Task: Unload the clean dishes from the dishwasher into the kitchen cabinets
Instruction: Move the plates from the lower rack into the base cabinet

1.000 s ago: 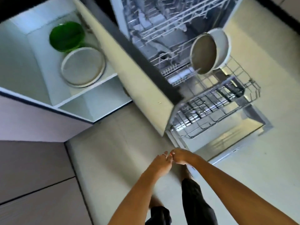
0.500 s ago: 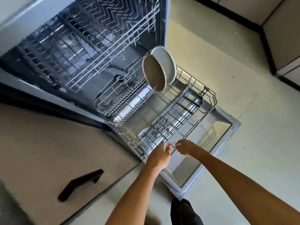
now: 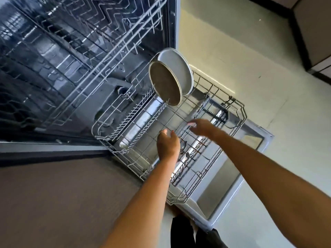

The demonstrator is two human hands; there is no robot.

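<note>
Now both our hands reach over the lower rack (image 3: pixel 238 122), holding nothing: left hand (image 3: pixel 168 144) fingers straight, right hand (image 3: pixel 201 127) blurred, loosely spread. Two plates (image 3: pixel 172 78) stand on edge between tines at the rack's far corner, likely our target.

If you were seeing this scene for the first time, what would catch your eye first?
Two round plates stand on edge side by side at the far end of the pulled-out lower rack, which otherwise holds little beyond what looks like cutlery near its front. Both bare hands reach out above the rack, the left hand nearer and the right hand blurred, neither holding anything. Behind them the dishwasher's dark interior with its upper rack fills the upper left.
</note>
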